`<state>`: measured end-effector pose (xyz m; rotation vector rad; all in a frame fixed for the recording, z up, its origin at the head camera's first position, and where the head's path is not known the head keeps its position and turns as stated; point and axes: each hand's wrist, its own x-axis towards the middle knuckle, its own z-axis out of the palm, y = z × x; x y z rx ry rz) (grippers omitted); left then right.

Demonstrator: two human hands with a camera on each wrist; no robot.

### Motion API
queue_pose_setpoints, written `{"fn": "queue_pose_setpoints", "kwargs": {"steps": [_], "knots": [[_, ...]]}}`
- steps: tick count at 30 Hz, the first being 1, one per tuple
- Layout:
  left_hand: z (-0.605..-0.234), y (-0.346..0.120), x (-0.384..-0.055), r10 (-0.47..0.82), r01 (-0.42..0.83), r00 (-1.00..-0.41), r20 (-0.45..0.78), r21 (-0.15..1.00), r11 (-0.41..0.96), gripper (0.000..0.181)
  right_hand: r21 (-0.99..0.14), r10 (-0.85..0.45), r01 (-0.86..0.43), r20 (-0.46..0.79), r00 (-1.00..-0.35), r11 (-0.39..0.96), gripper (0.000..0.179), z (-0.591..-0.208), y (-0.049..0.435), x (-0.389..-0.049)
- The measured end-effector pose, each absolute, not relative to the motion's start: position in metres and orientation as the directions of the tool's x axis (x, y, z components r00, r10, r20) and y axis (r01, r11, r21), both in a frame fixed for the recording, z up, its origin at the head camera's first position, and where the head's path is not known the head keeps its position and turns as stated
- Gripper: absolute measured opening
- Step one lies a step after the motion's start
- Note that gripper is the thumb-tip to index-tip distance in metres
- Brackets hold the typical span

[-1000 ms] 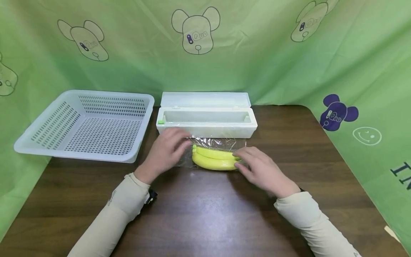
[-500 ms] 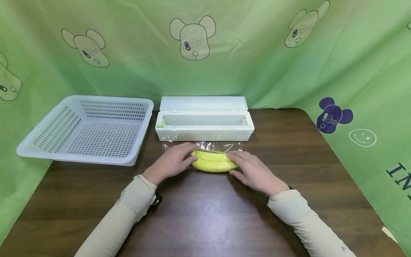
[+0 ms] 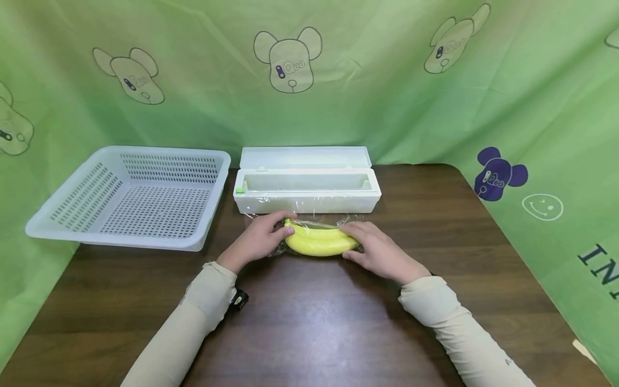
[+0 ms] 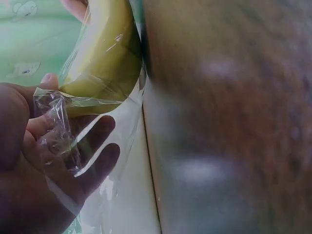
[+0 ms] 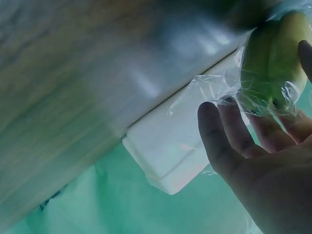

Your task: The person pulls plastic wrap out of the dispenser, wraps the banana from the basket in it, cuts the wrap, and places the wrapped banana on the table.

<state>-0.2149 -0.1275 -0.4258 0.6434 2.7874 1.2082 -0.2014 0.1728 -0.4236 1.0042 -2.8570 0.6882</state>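
A small bunch of yellow bananas [image 3: 321,242] lies in clear plastic wrap in front of a white wrap dispenser [image 3: 307,202]. My left hand [image 3: 258,236] grips the stem end, thumb on the near side and fingers on the far side. The right hand [image 3: 377,250] holds the tip end in the same way. Wrap [image 4: 63,131] crumples over the left fingers and stretches across the bananas [image 4: 109,53] in the left wrist view. In the right wrist view, two bananas [image 5: 263,61] show side by side under the film, with fingers behind them.
The dispenser's lid [image 3: 304,157] stands open at the back, and film runs from its front edge towards the bananas. At the left is a white perforated basket [image 3: 198,240]. A green printed curtain [image 3: 213,118] hangs behind the brown table [image 3: 309,333].
The left hand has come from the wrap beside the stem onto the bananas' stem end. The bananas have rolled so the near one now mostly faces up, with wrap drawn over them.
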Motion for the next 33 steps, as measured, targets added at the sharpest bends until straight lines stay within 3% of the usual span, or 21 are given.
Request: {"fn": "queue_pose_setpoints", "kwargs": {"steps": [11, 33], "knots": [[-0.424, -0.130, -0.217, 0.351, 0.290, -0.933, 0.080, 0.745, 0.600, 0.034, -0.430, -0.574, -0.585, 0.170, -0.801, 0.688, 0.061, -0.423, 0.170, -0.204], [-0.410, -0.126, -0.208, 0.306, 0.312, -0.939, 0.157, 0.763, 0.567, 0.030, -0.559, -0.576, -0.561, 0.173, -0.799, 0.610, 0.054, -0.399, 0.178, -0.198]]}}
